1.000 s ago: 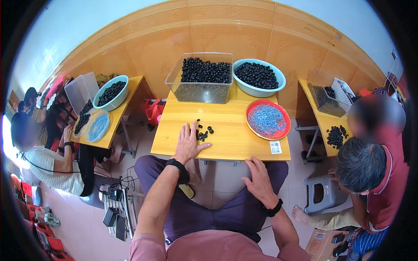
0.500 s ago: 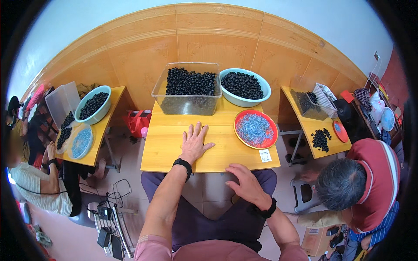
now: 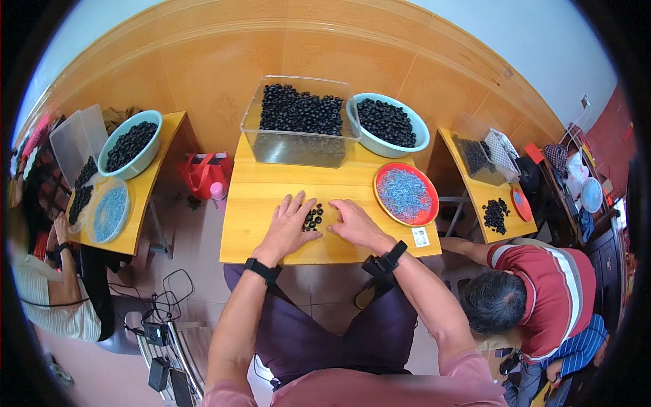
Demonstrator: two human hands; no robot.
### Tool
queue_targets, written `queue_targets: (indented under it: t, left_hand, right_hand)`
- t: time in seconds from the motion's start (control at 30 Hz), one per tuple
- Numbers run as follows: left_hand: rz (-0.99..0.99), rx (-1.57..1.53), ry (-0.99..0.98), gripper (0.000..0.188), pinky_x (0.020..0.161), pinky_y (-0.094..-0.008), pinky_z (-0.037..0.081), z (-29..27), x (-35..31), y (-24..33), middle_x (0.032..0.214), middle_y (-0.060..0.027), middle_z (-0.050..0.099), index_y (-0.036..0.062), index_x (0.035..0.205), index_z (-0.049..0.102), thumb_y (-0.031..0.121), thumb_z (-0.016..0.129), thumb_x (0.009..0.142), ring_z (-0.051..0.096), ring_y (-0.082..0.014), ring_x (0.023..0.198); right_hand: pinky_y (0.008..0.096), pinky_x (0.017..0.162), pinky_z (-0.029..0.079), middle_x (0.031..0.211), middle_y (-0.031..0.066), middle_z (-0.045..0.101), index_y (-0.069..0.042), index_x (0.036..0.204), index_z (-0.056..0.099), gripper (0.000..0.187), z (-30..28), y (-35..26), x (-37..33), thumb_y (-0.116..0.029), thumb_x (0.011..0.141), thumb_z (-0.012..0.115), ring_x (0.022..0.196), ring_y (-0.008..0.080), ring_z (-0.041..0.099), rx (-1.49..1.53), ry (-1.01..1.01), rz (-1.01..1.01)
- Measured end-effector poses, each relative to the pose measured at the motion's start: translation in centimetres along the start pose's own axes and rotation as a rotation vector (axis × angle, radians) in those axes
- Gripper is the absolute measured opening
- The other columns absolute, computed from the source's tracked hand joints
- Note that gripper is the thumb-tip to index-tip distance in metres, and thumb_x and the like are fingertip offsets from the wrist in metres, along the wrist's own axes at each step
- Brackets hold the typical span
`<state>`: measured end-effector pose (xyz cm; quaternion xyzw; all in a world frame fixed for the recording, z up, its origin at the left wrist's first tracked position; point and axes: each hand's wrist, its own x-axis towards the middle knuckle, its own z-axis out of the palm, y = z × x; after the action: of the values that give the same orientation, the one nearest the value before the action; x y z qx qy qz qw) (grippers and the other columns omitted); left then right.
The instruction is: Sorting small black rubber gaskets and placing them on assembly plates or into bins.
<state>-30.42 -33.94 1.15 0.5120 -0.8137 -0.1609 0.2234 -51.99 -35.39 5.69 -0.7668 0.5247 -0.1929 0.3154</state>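
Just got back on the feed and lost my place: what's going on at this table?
A person has both hands over a yellow table. The left hand is spread flat beside a small cluster of black rings; the right hand is at the cluster's other side, thumb and index finger apart. Neither visibly grips a ring. Behind stand a clear bin and a pale blue bowl, both full of black pieces. A red plate at right holds thin blue pieces.

Table [image 3: 254,197] passable along left edge; clear bin [image 3: 295,150] and blue basin [image 3: 391,150] (side by side) block far edge, red tray [image 3: 432,190] right edge, black beads [image 3: 312,220] near-centre.
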Motion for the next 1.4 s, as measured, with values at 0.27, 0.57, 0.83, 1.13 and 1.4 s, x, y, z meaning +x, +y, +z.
queue_targets:
  t: [0.27, 0.57, 0.83, 1.13, 1.4]
  left_hand:
    - [-0.108, 0.151, 0.132, 0.079, 0.119, -0.0523, 0.028, 2.1, -3.7, -0.5, 0.155, -0.0248, 0.040, -0.0001, 0.151, 0.036, 0.039, 0.069, 0.092, 0.035, -0.0416, 0.145]
    - [-0.232, 0.230, 0.180, 0.107, 0.119, -0.0604, 0.022, 2.5, -1.9, 1.7, 0.160, -0.0196, 0.035, 0.0026, 0.158, 0.024, 0.060, 0.072, 0.082, 0.032, -0.0346, 0.149]
    - [-0.219, 0.174, 0.205, 0.103, 0.120, -0.0558, 0.022, 2.6, -0.5, 2.1, 0.153, -0.0186, 0.045, -0.0006, 0.152, 0.034, 0.060, 0.075, 0.080, 0.037, -0.0340, 0.146]
    - [-0.299, 0.172, 0.204, 0.100, 0.120, -0.0533, 0.022, 2.1, -0.6, 2.1, 0.148, -0.0192, 0.050, -0.0007, 0.151, 0.036, 0.053, 0.078, 0.079, 0.039, -0.0332, 0.144]
    - [-0.277, 0.162, 0.199, 0.097, 0.120, -0.0544, 0.023, 1.4, -0.6, 2.4, 0.150, -0.0173, 0.049, 0.0024, 0.150, 0.038, 0.055, 0.077, 0.079, 0.039, -0.0329, 0.144]
  right_hand:
    - [0.0418, 0.094, 0.049, 0.117, 0.0249, 0.059, 0.005, 0.131, 0.056, 0.060, 4.4, 0.3, 4.7, -0.011, 0.076, 0.074, 0.105, 0.0395, 0.061, -0.103, 0.004, -0.031]
    - [0.0399, 0.089, 0.052, 0.116, 0.0238, 0.061, 0.003, 0.133, 0.057, 0.059, 4.4, 1.7, 3.6, -0.005, 0.077, 0.072, 0.103, 0.0328, 0.064, 0.069, 0.019, -0.058]
    - [0.0455, 0.098, 0.047, 0.114, 0.0279, 0.062, 0.003, 0.123, 0.064, 0.045, 3.6, 2.0, 7.8, 0.004, 0.079, 0.057, 0.112, 0.0427, 0.057, 0.007, 0.029, -0.145]
    - [0.0463, 0.097, 0.047, 0.118, 0.0246, 0.059, 0.005, 0.115, 0.061, 0.034, 5.3, -0.1, 7.9, 0.003, 0.081, 0.058, 0.112, 0.0417, 0.057, 0.049, -0.141, -0.219]
    - [0.0458, 0.085, 0.050, 0.108, 0.0149, 0.061, -0.002, 0.113, 0.063, 0.032, 0.1, 2.8, 0.9, -0.007, 0.082, 0.067, 0.099, 0.0355, 0.061, -0.275, 0.471, -0.275]
